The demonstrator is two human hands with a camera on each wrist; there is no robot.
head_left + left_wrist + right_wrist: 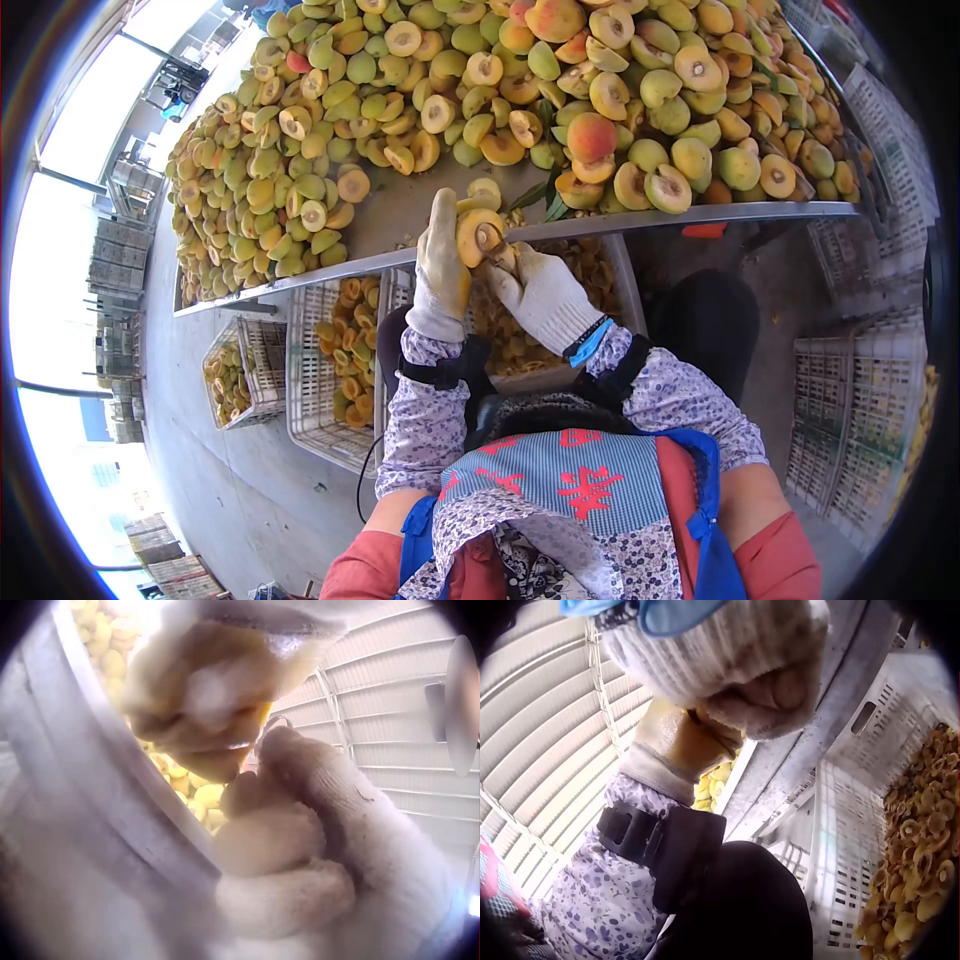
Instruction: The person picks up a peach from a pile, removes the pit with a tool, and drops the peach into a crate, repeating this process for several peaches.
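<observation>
My gloved left hand (437, 265) holds a halved peach (470, 240) just past the table's near edge, its cut face turned toward the right hand. In my gloved right hand (545, 300) is a small tool with a curved metal loop (279, 720), its tip at the pit in the peach's middle. The handle is hidden inside the curled fingers (285, 896), which show in the left wrist view. Over in the right wrist view, the left glove (676, 742) sits close behind the right one (735, 660). Another peach half (485, 190) lies just beyond the left fingertips.
A metal-edged table (400, 215) bears a big heap of halved peaches (380, 90). Below its edge stand white plastic crates (300, 400) with peach pieces, one (847, 847) between the knees. Stacked crates (850, 420) stand at the right.
</observation>
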